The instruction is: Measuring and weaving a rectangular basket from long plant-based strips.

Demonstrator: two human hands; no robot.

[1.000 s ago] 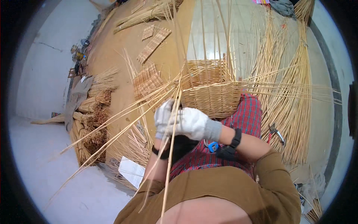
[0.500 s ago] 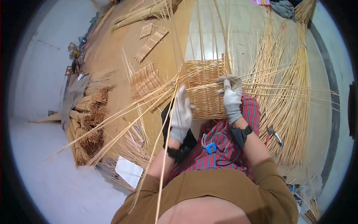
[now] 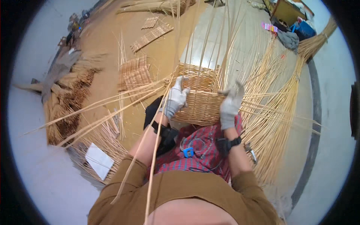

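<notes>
this looks like a basket-weaving workshop, since a partly woven basket (image 3: 198,107) sits among craft materials: flat woven panels (image 3: 137,78) lie on the floor (image 3: 107,48), brown bundles of stalks (image 3: 69,107) are heaped at the left, and long pale rods (image 3: 268,131) spread along the right.

Left hand (image 3: 176,98) in a pale glove is sitting right up against the left side of a half-woven basket (image 3: 200,107), can't really tell if it's gripping, while the gloved right hand (image 3: 230,107) is blurring a bit at the right side, thumb sticking out from the fingers. Tall thin stakes (image 3: 204,41) are poking up from the basket and long canes (image 3: 93,107) are fanning out left. A little blue tape measure (image 3: 188,152) is lying on the red plaid cloth (image 3: 204,142), and loads of loose canes (image 3: 270,142) are covering the floor on the right
</notes>
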